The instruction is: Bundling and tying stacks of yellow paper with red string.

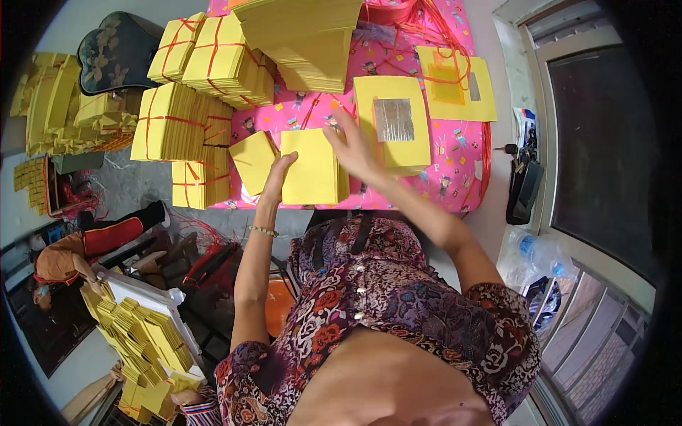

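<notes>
Both hands' fingers open: left hand [278, 172] and right hand [353, 145] on yellow paper stack [310, 170], pink cloth [455, 170] beneath.

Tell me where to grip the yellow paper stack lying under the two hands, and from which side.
Grip the yellow paper stack at its near bottom edge, probably from the person's side. That edge overhangs the pink cloth and lies bare; the left hand and right hand already cover the sides.

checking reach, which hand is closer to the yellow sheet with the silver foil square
Right. The right hand hovers just left of the foil sheet, nearly at its edge; the left hand sits farther left, at the plain yellow stack.
</notes>
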Action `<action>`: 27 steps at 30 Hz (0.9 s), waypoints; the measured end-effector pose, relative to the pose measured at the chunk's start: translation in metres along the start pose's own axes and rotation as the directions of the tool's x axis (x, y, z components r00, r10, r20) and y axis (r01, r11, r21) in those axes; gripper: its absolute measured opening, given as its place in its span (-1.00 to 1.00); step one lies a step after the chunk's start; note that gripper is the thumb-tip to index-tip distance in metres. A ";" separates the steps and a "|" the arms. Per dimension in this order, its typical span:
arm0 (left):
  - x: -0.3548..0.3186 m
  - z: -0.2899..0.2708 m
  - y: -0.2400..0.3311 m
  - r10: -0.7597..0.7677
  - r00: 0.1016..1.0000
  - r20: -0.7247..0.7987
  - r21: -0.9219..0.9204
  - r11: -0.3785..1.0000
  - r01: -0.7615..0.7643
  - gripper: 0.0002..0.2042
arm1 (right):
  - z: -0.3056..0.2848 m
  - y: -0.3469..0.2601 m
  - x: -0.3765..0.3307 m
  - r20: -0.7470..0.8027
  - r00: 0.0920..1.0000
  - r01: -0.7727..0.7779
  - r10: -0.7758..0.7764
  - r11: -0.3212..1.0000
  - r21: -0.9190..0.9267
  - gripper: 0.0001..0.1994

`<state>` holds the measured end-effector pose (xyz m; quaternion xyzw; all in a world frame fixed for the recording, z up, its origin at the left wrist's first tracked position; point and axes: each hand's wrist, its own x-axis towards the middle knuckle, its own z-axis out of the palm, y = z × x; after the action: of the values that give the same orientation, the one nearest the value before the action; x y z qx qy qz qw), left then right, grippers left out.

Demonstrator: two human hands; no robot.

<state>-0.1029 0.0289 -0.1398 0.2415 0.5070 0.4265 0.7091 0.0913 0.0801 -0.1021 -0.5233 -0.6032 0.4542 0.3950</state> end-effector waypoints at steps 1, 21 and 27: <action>-0.001 -0.002 -0.001 0.002 1.000 -0.001 0.000 1.000 -0.002 -0.58 | 0.001 0.001 -0.028 0.030 0.996 -0.084 0.084 0.996 0.016 -0.28; -0.003 0.014 -0.002 -0.171 0.980 0.098 0.004 0.985 0.172 -0.57 | 0.021 0.068 -0.061 0.337 0.849 -0.527 0.406 0.610 0.592 -0.36; 0.009 0.006 -0.011 -0.200 0.973 0.114 -0.055 0.977 0.207 -0.46 | 0.017 0.061 -0.055 0.406 0.843 -0.537 0.351 0.553 0.637 -0.35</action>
<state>-0.0922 0.0316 -0.1503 0.1874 0.4758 0.3545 0.7828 0.1000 0.0256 -0.1655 -0.4002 -0.2588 0.7986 0.3677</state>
